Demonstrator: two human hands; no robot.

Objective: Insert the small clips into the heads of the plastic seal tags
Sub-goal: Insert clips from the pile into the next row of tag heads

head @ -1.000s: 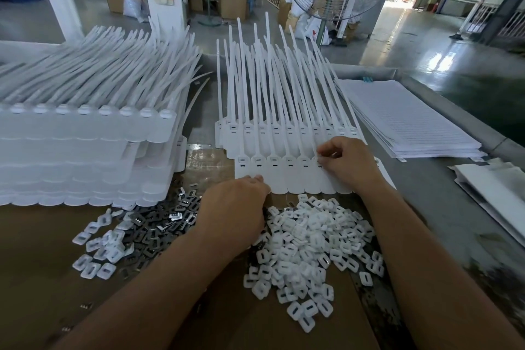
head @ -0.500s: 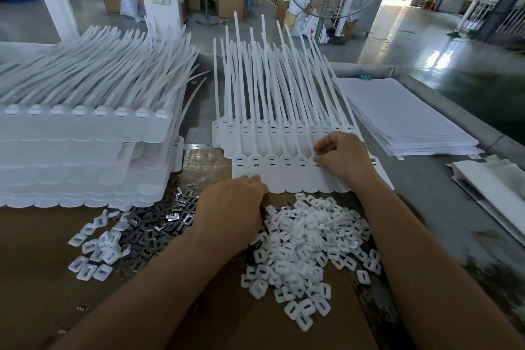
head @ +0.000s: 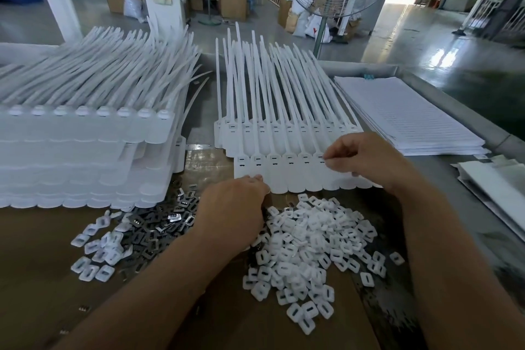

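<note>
Right hand (head: pixel 366 159) looser — smooth flat tags (head: pixel 284 176)

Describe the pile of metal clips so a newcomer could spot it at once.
Start at the tall stack of white tags on the left. Right in front of its near corner, just left of the left hand, lies a flat heap of small clips. They are dark, shiny metal, while the pieces heaped right of that hand are white plastic.

Matt white plastic: seal tags (head: pixel 295 176), white clips (head: pixel 306 244); metal clips (head: pixel 170 219) glossy (grey, reflective); cardboard underlay (head: pixel 37 270) matt brown.
</note>
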